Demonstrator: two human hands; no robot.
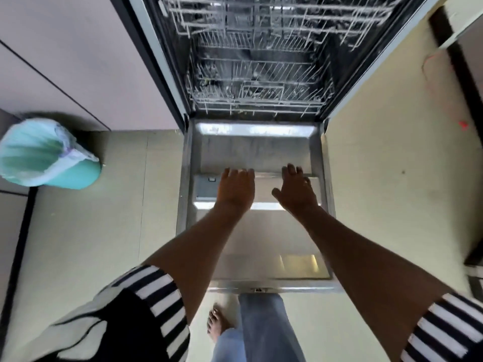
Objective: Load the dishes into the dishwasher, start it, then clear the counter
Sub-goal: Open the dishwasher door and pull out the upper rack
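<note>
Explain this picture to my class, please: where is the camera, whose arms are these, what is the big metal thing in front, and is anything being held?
There is no robot here. The single picture comes from a wide-angle camera worn on a person's head, looking forward and down, so the arms belong to the wearer. The left hand and right hand both reach out, fingers spread, over the lowered dishwasher door, which lies flat like a shelf. Neither hand holds anything. Beyond the door is the dishwasher's inside, with a lower rack and an upper rack of wire; I see no dishes in them, though the image is blurred. To the left on the floor stands a turquoise bin with a liner. At the bottom are striped sleeves, jeans and a bare foot.
</note>
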